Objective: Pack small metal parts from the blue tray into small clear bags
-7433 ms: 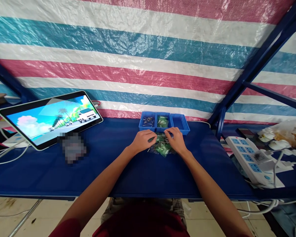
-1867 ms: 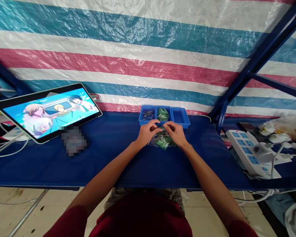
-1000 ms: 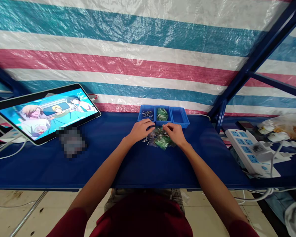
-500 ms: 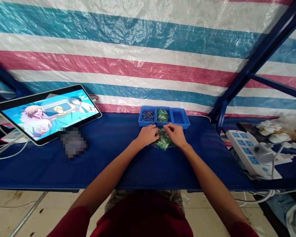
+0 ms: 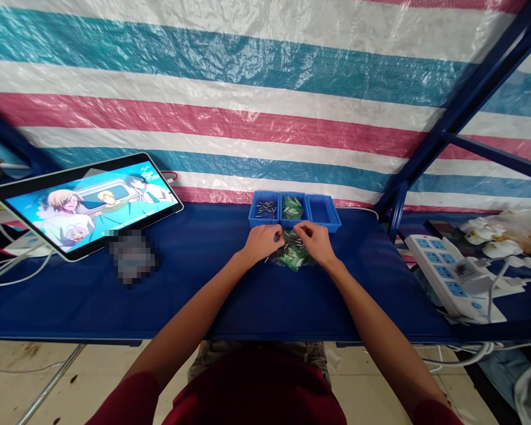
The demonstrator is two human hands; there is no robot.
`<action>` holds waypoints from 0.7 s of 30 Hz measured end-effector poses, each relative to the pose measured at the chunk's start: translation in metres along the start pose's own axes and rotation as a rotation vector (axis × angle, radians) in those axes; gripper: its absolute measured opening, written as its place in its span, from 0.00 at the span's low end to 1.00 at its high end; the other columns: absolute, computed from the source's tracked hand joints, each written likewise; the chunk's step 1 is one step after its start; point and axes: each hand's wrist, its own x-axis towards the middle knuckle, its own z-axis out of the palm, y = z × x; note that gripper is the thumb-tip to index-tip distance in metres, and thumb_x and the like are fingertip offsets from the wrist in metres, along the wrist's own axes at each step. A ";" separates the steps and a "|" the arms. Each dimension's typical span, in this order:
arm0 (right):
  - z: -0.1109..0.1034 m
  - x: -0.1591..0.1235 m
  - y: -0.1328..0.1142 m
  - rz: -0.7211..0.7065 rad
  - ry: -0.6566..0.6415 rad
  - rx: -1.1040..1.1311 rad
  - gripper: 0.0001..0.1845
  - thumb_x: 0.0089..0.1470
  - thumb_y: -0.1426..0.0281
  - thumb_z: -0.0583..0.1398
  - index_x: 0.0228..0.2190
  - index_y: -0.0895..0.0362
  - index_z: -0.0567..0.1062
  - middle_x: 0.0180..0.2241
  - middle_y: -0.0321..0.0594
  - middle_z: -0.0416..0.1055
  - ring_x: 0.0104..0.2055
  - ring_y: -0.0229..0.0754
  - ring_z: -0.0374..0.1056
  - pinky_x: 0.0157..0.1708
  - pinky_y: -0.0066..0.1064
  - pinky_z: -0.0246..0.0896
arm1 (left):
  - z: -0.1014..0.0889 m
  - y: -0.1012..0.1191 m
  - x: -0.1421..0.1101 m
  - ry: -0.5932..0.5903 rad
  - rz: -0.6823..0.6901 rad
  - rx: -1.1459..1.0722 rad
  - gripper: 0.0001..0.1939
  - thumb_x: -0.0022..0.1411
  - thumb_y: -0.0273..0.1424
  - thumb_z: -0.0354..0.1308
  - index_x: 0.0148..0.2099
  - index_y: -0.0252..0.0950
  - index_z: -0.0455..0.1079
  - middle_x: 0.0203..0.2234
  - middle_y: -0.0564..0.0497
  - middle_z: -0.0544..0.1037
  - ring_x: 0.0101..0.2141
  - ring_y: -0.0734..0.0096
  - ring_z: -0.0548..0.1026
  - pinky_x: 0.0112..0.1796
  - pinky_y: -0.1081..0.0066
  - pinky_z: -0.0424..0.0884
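A heap of green pieces in clear plastic (image 5: 292, 258), with thin metal pins among it, lies on the blue table between my hands. My left hand (image 5: 264, 241) is at its left edge, fingers curled inward; whatever they hold is hidden. At the upper right of the heap, my right hand (image 5: 315, 239) has thumb and forefinger pinched together, and what is between them is too small to make out. Just beyond my fingers stand a blue bin of metal pins (image 5: 266, 222), a blue bin of green pieces (image 5: 293, 224) and a third blue bin (image 5: 324, 219) on the right.
A tablet (image 5: 88, 203) playing a cartoon leans at the left, with a blurred dark object (image 5: 133, 258) before it. To the right lies a white power strip (image 5: 445, 271) with plugs and cables. A striped tarp (image 5: 248, 118) hangs behind the table (image 5: 203, 236).
My left hand has shifted slightly left and its fingers have curled in, showing more of the heap. My right hand stays almost where it was.
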 end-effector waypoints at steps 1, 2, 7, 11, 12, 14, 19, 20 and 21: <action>0.000 0.000 -0.001 -0.003 0.005 0.001 0.16 0.56 0.60 0.55 0.26 0.57 0.75 0.20 0.35 0.66 0.22 0.37 0.58 0.26 0.29 0.53 | 0.000 0.000 0.000 0.024 0.009 -0.036 0.03 0.55 0.28 0.56 0.32 0.38 0.72 0.23 0.53 0.76 0.26 0.68 0.74 0.28 0.73 0.63; -0.001 0.000 -0.001 -0.003 0.006 0.008 0.15 0.56 0.60 0.56 0.28 0.57 0.75 0.21 0.35 0.67 0.22 0.37 0.58 0.26 0.29 0.53 | -0.001 -0.001 0.000 0.043 0.023 -0.078 0.04 0.56 0.28 0.56 0.32 0.38 0.72 0.22 0.54 0.76 0.25 0.70 0.73 0.28 0.73 0.63; -0.001 0.000 -0.001 -0.015 -0.012 0.070 0.13 0.56 0.61 0.56 0.33 0.57 0.76 0.27 0.38 0.71 0.23 0.36 0.60 0.26 0.28 0.55 | -0.003 0.001 -0.001 0.125 0.134 -0.355 0.09 0.63 0.31 0.53 0.36 0.36 0.74 0.27 0.52 0.79 0.26 0.73 0.73 0.30 0.74 0.66; 0.000 -0.001 -0.001 -0.032 -0.016 0.120 0.12 0.55 0.62 0.58 0.31 0.57 0.76 0.28 0.38 0.72 0.23 0.35 0.62 0.26 0.28 0.57 | -0.006 0.002 -0.001 0.198 0.096 -0.547 0.13 0.64 0.36 0.54 0.37 0.34 0.76 0.27 0.49 0.80 0.27 0.71 0.75 0.30 0.74 0.68; 0.000 -0.001 -0.001 -0.030 -0.025 0.133 0.12 0.55 0.62 0.58 0.30 0.57 0.76 0.29 0.39 0.73 0.23 0.35 0.62 0.26 0.28 0.57 | -0.007 0.002 -0.001 0.208 0.081 -0.575 0.13 0.64 0.37 0.54 0.37 0.34 0.76 0.26 0.50 0.79 0.26 0.71 0.75 0.29 0.74 0.67; 0.000 -0.001 -0.002 -0.013 -0.052 0.165 0.12 0.54 0.61 0.58 0.31 0.57 0.75 0.29 0.39 0.73 0.21 0.35 0.63 0.25 0.29 0.58 | -0.007 0.002 -0.001 0.227 0.056 -0.616 0.14 0.63 0.38 0.55 0.36 0.34 0.76 0.23 0.51 0.79 0.23 0.73 0.73 0.27 0.75 0.66; 0.001 -0.001 -0.005 0.013 -0.062 0.212 0.12 0.52 0.60 0.59 0.31 0.57 0.75 0.29 0.39 0.73 0.21 0.37 0.66 0.24 0.30 0.60 | -0.005 0.005 -0.003 0.259 -0.028 -0.761 0.14 0.62 0.40 0.56 0.37 0.34 0.76 0.23 0.51 0.78 0.18 0.77 0.68 0.23 0.76 0.66; 0.001 -0.001 -0.006 0.011 -0.052 0.211 0.12 0.52 0.60 0.59 0.30 0.57 0.74 0.28 0.39 0.73 0.21 0.38 0.67 0.24 0.30 0.60 | -0.005 0.005 -0.003 0.254 -0.036 -0.790 0.14 0.61 0.40 0.57 0.38 0.34 0.76 0.24 0.51 0.79 0.18 0.77 0.69 0.23 0.75 0.67; 0.000 -0.001 -0.006 0.011 -0.044 0.206 0.12 0.53 0.60 0.58 0.30 0.56 0.74 0.26 0.39 0.72 0.21 0.38 0.66 0.25 0.30 0.61 | -0.005 0.006 -0.003 0.248 -0.039 -0.810 0.14 0.61 0.40 0.58 0.38 0.34 0.76 0.24 0.51 0.79 0.19 0.76 0.70 0.24 0.75 0.68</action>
